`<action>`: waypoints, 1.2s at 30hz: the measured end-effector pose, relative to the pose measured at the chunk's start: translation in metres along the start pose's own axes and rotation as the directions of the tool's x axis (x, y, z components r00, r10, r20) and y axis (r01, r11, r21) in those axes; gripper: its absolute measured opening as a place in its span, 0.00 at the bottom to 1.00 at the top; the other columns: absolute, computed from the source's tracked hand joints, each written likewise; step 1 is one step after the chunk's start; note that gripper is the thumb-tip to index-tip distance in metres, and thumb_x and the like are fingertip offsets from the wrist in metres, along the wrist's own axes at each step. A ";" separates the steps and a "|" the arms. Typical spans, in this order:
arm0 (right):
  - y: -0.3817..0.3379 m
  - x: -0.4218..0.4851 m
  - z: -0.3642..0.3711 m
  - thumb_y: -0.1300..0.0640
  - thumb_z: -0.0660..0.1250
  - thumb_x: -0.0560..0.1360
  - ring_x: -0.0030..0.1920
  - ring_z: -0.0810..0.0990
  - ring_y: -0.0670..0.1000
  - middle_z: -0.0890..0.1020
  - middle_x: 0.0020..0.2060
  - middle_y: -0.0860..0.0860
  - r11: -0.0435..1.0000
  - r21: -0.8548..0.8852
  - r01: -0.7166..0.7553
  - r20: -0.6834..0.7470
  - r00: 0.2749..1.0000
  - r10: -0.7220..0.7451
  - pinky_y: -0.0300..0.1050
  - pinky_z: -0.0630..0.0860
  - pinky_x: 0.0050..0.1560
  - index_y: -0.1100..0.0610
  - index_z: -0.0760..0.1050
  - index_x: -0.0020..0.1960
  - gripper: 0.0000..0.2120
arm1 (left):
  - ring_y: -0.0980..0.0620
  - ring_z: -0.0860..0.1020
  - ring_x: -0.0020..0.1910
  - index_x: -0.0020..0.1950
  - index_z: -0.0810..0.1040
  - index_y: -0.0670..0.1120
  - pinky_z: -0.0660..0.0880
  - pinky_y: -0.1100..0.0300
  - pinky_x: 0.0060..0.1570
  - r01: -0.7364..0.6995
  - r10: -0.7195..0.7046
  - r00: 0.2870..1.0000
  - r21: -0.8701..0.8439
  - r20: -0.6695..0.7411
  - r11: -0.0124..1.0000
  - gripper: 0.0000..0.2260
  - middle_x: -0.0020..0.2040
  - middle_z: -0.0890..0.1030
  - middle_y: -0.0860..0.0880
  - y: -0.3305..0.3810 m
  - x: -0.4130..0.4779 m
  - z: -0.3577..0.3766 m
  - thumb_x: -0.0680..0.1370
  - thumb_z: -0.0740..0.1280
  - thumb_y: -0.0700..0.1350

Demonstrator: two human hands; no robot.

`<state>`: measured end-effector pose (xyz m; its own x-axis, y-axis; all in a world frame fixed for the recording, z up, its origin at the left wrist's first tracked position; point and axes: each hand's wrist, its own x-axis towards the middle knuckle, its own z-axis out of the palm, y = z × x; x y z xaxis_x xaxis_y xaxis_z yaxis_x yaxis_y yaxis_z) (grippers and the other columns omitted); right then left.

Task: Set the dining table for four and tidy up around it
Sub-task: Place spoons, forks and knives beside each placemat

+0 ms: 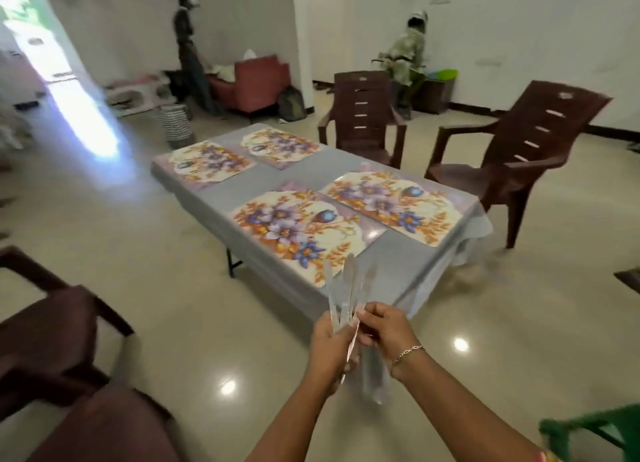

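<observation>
Cutlery: clear plastic knives (347,285), blades fanned upward, held just short of the worktop (273,172) and its four placemats (294,229).
Left hand (330,345): curled round the handles.
Right hand (384,330): fingertips pinching the bundle.
Handling: likely light, slick and bendy; hold by the handles.

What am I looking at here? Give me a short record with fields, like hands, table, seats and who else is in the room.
Left: left hand grips a bunch of clear cutlery
Right: right hand pinches the same bunch at the handles
Table: table under a grey cloth, four floral mats, no plates on it
Seats: two brown chairs on its far side, more at lower left
Others: two people near the back walls
</observation>
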<state>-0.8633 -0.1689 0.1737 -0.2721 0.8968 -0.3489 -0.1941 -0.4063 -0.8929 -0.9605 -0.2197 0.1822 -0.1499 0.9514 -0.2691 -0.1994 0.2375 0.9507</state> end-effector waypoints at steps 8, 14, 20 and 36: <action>0.004 0.062 0.068 0.64 0.61 0.77 0.29 0.81 0.49 0.82 0.33 0.56 0.997 0.040 -0.069 -0.012 0.998 0.069 0.40 0.76 0.27 0.61 0.71 0.38 0.09 | 0.48 0.82 0.34 0.58 0.74 0.40 0.78 0.58 0.30 0.038 -0.042 0.994 -0.051 -0.100 0.998 0.08 0.42 0.83 0.41 0.011 0.029 -0.083 0.81 0.59 0.40; -0.013 0.144 0.091 0.62 0.60 0.78 0.26 0.82 0.48 0.82 0.26 0.52 0.988 0.134 -0.083 -0.123 0.987 0.100 0.38 0.77 0.25 0.61 0.71 0.45 0.04 | 0.49 0.83 0.38 0.57 0.71 0.39 0.79 0.57 0.34 0.051 -0.048 0.991 0.021 -0.122 0.998 0.06 0.41 0.82 0.41 0.025 0.095 -0.132 0.81 0.58 0.38; -0.021 0.215 0.099 0.68 0.54 0.79 0.15 0.69 0.45 0.71 0.24 0.54 0.989 0.104 -0.107 -0.346 0.928 0.137 0.32 0.66 0.18 0.59 0.72 0.38 0.14 | 0.55 0.72 0.21 0.58 0.70 0.34 0.68 0.65 0.22 0.110 -0.104 0.993 0.125 -0.049 0.986 0.10 0.29 0.81 0.47 0.049 0.161 -0.157 0.82 0.57 0.39; -0.002 0.261 0.078 0.65 0.67 0.72 0.48 0.80 0.58 0.83 0.46 0.58 0.942 -0.135 -0.306 -0.745 0.658 0.107 0.52 0.77 0.55 0.63 0.81 0.50 0.08 | 0.60 0.71 0.17 0.48 0.71 0.35 0.65 0.70 0.17 0.226 -0.290 0.923 0.253 0.253 0.941 0.08 0.26 0.73 0.46 0.081 0.315 -0.145 0.81 0.57 0.38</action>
<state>-1.0072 0.0527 0.1065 0.5025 0.6772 -0.5374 0.0273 -0.6338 -0.7730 -1.1638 0.0706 0.1523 0.1646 0.8591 -0.4847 0.0239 0.4878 0.8726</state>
